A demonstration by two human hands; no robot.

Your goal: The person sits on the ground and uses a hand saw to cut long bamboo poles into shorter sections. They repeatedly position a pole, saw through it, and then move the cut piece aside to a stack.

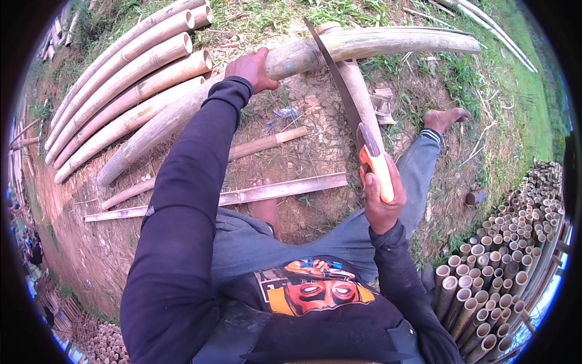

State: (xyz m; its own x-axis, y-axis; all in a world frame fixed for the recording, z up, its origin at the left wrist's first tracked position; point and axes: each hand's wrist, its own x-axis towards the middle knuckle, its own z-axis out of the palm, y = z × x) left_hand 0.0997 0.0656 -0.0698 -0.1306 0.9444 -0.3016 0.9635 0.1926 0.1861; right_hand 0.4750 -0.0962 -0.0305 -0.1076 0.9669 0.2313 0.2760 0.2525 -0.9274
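my left hand (251, 70) is wrapped on the thick bamboo pole (297, 59), which crosses over another bamboo piece (359, 88); my right hand (386, 194) grips the saw (341, 82), blade across the pole. i'd want blade square, long even strokes, left hand clear of the cut.

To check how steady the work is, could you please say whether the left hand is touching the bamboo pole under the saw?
Touching: the head view shows the left hand clasped over the bamboo pole.
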